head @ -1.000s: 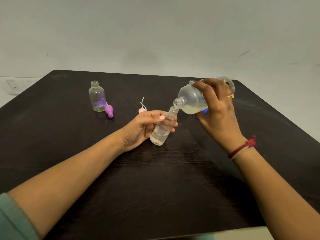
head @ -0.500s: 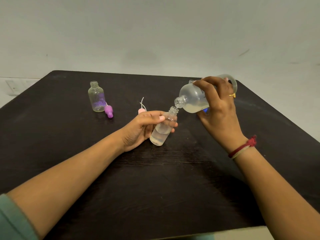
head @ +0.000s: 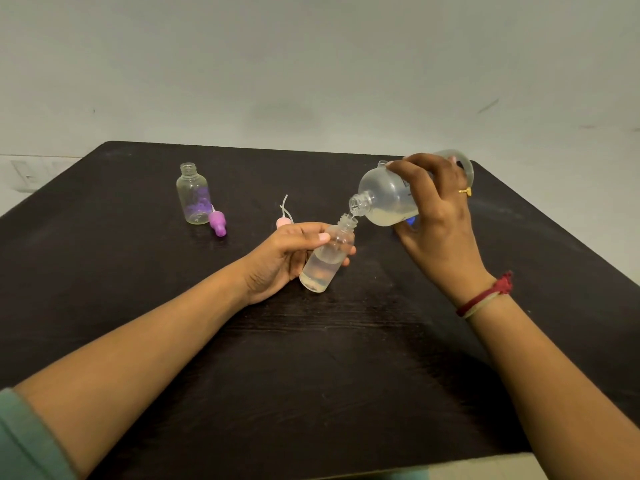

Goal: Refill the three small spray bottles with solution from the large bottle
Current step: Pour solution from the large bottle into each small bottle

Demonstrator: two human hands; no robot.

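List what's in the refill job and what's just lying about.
Job: large bottle, tilted in right hand; small bottle in left hand; empty small bottle; purple spray cap; pink spray cap.
Lying about: blue item, mostly hidden behind the large bottle; wall plate.

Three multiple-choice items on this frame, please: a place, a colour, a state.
1. The purple spray cap lies: A) beside the standing small bottle B) inside a box C) on a shelf.
2. The spray cap with the tube, behind the left hand, is: A) pink B) black C) yellow.
3. The held small bottle is: A) capped, upright B) uncapped, tilted, partly filled C) empty, lying flat.
Key: A, it lies by that bottle's base; A, its head shows pink; B, its open neck leans under the large bottle's mouth, liquid inside.
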